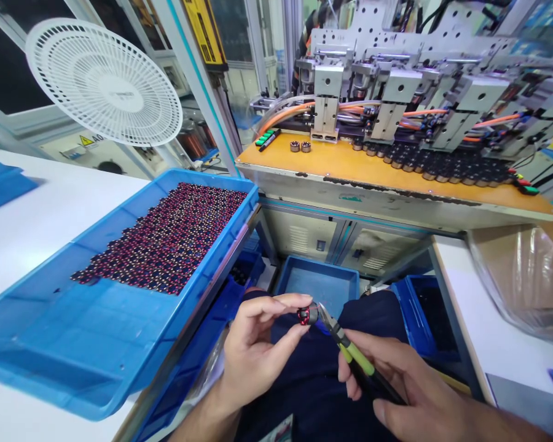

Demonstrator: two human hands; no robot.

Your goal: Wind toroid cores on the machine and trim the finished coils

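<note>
Between the thumb and fingers of my left hand (258, 344) is a small round motor part (308, 315) with red wire windings and a dark rim. My right hand (396, 374) is wrapped round pliers (357, 359) with green and black handles. The tips of the pliers are at the right side of the part; whether they touch it is too small to tell. Both hands are above my lap. On the left, a blue tray (74, 380) holds several similar wound parts (166, 239) packed in rows.
A machine (391, 92) stands behind an orange bench top (332, 166) bearing several dark-topped parts (442, 162). A white fan (105, 83) is at upper left. Low in the middle sits a blue bin (320, 282); a plastic-wrapped box (520, 276) is at right.
</note>
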